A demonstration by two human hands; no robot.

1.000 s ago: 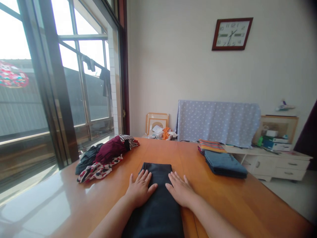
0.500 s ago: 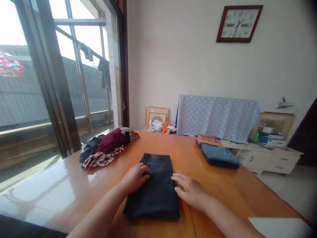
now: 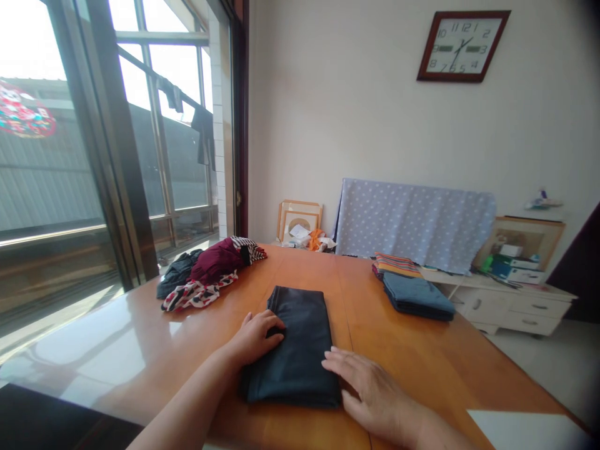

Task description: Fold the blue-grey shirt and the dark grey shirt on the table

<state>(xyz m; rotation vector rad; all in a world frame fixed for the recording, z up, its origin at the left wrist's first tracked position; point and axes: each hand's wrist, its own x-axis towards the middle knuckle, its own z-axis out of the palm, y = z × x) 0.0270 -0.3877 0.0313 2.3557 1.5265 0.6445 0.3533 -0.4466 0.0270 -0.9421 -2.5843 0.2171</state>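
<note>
Both forearms bare, reaching forward from the lower edge of view. Left hand palm down, fingers together and slightly curled, wrist low. Right hand also palm down, fingers spread and extended toward the left hand. Right hand sits lower in view, well apart from the left. Left forearm angles inward; right forearm likewise.

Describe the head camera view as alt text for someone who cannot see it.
A person's left hand rests on a folded dark navy cloth garment on a glossy orange wooden table, the right hand at its edge. A folded blue cloth stack lies to the right; a heap of maroon and patterned clothes lies to the left.
</note>
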